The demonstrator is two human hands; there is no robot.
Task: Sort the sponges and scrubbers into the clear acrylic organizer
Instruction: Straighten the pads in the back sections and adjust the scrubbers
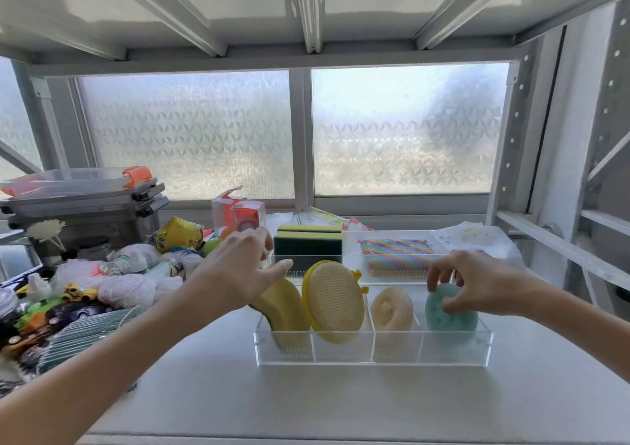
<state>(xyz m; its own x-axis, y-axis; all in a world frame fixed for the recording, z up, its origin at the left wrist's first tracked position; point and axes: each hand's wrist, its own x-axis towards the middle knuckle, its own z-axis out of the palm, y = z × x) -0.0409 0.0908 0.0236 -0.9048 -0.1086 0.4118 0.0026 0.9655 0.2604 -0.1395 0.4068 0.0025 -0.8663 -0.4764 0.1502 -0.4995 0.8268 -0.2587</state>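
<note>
A clear acrylic organizer (371,356) stands on the white shelf, split into compartments. Its front row holds a yellow curved sponge (286,311), a round yellow mesh scrubber (335,299), a cream net scrubber (392,308) and a teal round scrubber (450,318). Behind them stand a green-and-yellow sponge stack (308,243) and a rainbow striped sponge (397,255). My right hand (477,281) pinches the teal scrubber in the rightmost compartment. My left hand (242,264) hovers with fingers spread over the yellow curved sponge, near the organizer's left rim; whether it touches is unclear.
A cluttered pile of plastic bags, bottles and toy cars (85,288) fills the left side, with stacked lidded bins (81,199) behind. A ribbed clear tray (85,335) lies at the front left. A metal rack post (559,172) rises on the right. A frosted window closes the back.
</note>
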